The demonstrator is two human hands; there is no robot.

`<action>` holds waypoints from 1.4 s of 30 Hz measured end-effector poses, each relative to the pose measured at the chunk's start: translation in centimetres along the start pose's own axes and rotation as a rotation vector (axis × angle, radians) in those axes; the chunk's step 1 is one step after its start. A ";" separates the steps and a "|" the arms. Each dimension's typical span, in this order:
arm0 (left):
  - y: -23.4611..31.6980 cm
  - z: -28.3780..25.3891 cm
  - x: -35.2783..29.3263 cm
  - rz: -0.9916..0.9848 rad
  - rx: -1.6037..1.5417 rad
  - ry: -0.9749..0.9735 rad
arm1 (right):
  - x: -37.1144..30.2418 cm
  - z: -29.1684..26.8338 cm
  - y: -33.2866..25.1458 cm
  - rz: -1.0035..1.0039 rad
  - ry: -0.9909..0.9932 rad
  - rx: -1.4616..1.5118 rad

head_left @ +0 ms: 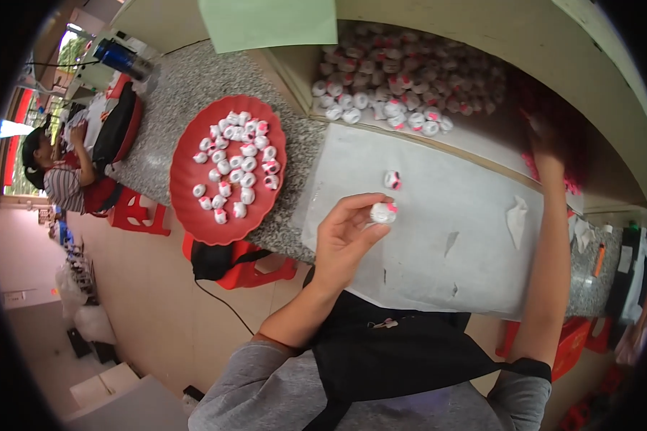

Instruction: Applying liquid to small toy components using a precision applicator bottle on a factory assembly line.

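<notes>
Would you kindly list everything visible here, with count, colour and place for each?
Small piece: one, white with pink, held in left fingertips.
Loose piece: one, white and pink, on the sheet.
Sheet: one, pale grey, covering the counter.
Tray: one, red, left on the granite counter, carrying many white pieces.
Pile of pieces: many, white and pink, in the shelf recess.
Green sheet: one, top edge.
Seated person: one, far left.
Left hand: holding the small piece.
Right hand: reaching into the recess, grip unclear.

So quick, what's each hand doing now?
Left hand: holding a white bead in its fingers.
Right hand: reaching into red pieces; grip cannot be told.
</notes>
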State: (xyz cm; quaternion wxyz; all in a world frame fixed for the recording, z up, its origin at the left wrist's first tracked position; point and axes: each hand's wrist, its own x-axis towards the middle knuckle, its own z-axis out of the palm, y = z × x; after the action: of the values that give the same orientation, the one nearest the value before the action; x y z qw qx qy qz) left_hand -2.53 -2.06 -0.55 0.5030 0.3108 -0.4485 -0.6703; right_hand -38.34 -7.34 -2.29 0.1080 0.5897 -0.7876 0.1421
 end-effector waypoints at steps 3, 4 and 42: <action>-0.4 0.0 0.1 0.003 -0.013 -0.038 | -2.3 -2.5 -2.7 -0.022 0.052 0.226; -0.6 0.0 0.1 0.000 -0.033 -0.055 | -3.1 -3.7 -4.3 0.058 -0.011 0.346; -1.4 1.0 -0.9 0.201 0.290 -0.243 | -14.2 -8.1 -17.3 0.471 -0.469 1.727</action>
State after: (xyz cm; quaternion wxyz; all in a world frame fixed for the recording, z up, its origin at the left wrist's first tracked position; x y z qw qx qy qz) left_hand -3.72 -0.76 -1.43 0.4598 0.2505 -0.6261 -0.5778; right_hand -17.69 3.69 2.20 -0.5630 0.3042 -0.5097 0.5750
